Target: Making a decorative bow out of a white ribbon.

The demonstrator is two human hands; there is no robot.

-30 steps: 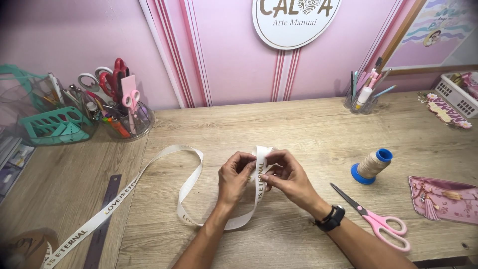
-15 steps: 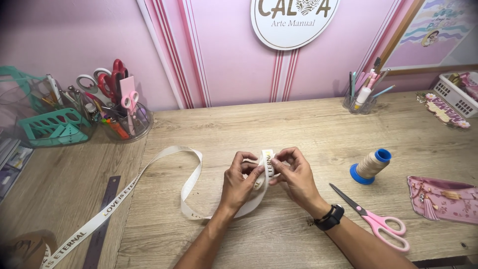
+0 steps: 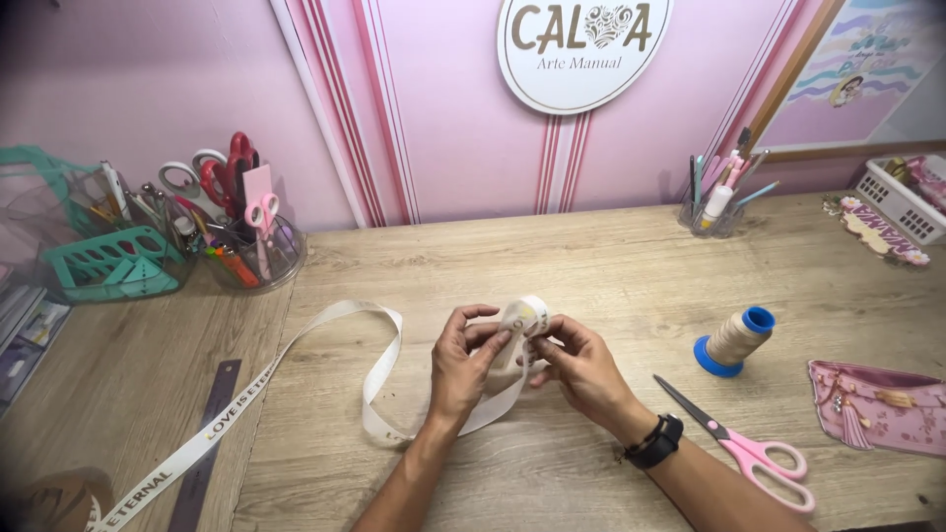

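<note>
A long cream ribbon [image 3: 325,330] with gold lettering trails from the lower left across the wooden table [image 3: 591,266] and loops up into my hands. My left hand [image 3: 465,363] and my right hand [image 3: 576,363] meet at the table's middle, both pinching a folded loop of the ribbon [image 3: 522,317] between thumbs and fingers. The ribbon's end curves under my left hand. A black watch sits on my right wrist.
Pink-handled scissors [image 3: 744,448] lie right of my right arm. A spool of beige thread [image 3: 734,340] on a blue core stands beyond them. A pink pouch [image 3: 872,404] is at the right edge. A glass bowl of scissors [image 3: 241,241], green basket [image 3: 108,261], dark ruler [image 3: 207,433], pen holder [image 3: 714,202].
My hands have drawn closer together and folded the upright ribbon strip down into a small tight loop pinched between both.
</note>
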